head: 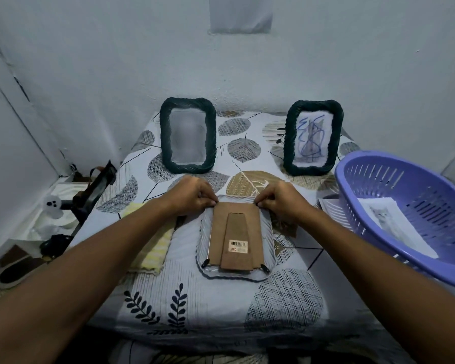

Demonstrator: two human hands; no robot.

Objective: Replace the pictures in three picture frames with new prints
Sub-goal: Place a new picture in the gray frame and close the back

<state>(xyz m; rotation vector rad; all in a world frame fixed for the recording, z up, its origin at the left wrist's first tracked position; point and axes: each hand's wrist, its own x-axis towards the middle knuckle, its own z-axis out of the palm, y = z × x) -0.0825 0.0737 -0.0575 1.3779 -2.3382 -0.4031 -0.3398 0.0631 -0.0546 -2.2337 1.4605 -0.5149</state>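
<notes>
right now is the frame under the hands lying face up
No, the frame lies face down, its brown backing board and stand showing, with both hands at its far corners.

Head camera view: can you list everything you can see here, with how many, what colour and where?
Standing picture frames: two, dark green woven rims, upright at the far edge of the table; the right one holds a picture with blue scribble.
Face-down frame: one, pale rim with brown backboard and stand, barcode sticker, table centre.
Basket: one, purple slotted plastic, right side.
Print: one, white sheet with a grey image, inside the basket.
Cloth: one, yellow and white striped, left of the face-down frame.
Tablecloth: one, white with leaf pattern, covering the table.
Left hand: pinching at the backboard's top left corner.
Right hand: pinching at its top right corner.
</notes>
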